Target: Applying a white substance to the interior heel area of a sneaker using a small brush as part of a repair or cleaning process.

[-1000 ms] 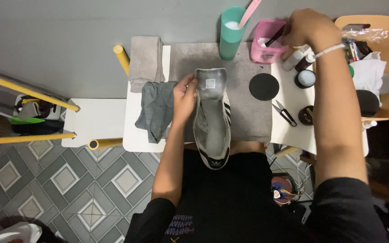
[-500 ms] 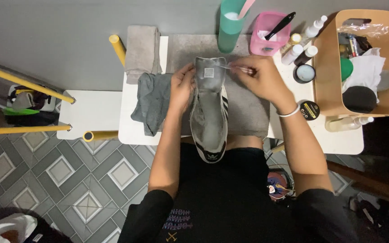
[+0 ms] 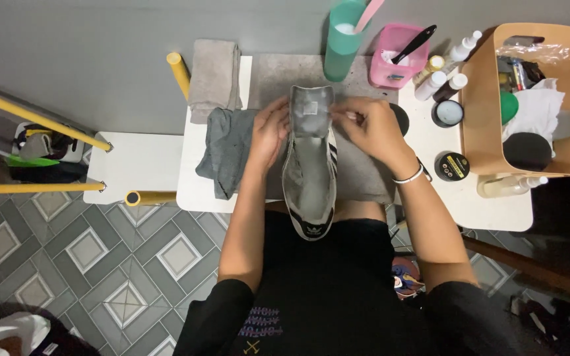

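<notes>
Head view looks down on a grey sneaker (image 3: pixel 310 171) with dark side stripes, standing heel-down at the near edge of the white table (image 3: pixel 483 204) over the person's lap, its tongue pulled up toward the wall. Left hand (image 3: pixel 268 132) curls around the shoe's left side near the tongue, while right hand (image 3: pixel 371 125) has fingers bunched at the tongue's right edge (whether they pinch anything small, I cannot tell). Farther off lie a grey cloth (image 3: pixel 229 151), a folded towel (image 3: pixel 214 76), a teal cup (image 3: pixel 344 39), a pink tub (image 3: pixel 397 56) and a tan bin (image 3: pixel 476 112).
</notes>
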